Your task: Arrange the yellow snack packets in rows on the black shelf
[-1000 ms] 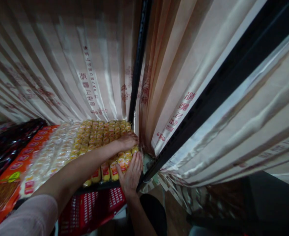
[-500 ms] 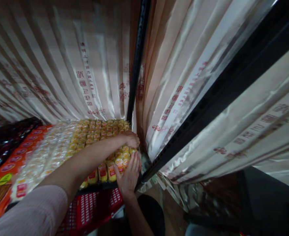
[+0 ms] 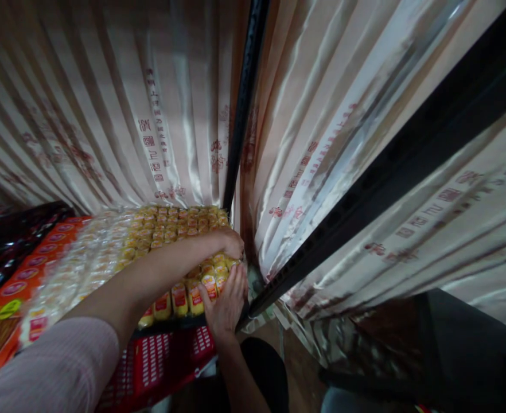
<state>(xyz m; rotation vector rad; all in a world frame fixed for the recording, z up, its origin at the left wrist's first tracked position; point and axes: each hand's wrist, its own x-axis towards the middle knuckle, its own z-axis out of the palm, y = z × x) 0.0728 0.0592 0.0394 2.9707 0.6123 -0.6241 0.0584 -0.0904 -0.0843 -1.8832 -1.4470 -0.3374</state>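
Rows of small yellow snack packets with red labels fill the right end of a shelf. My left hand reaches across them, its fingers curled down over the rightmost packets beside the black upright post. Just below, my right hand lies flat and open against the front row of packets, its fingers pointing up towards the left hand. The two hands almost touch at the shelf's right corner. A pale pink sleeve covers my left upper arm.
Clear-wrapped pale packets, orange bags and dark bags lie to the left on the same shelf. Red packages stand on the shelf below. Long glossy beige packages with red print hang or lean above and to the right, parted by black frame bars.
My right hand has slid slightly up and left along the front packets. My left hand stays on the rightmost packets. The view has shifted a little.
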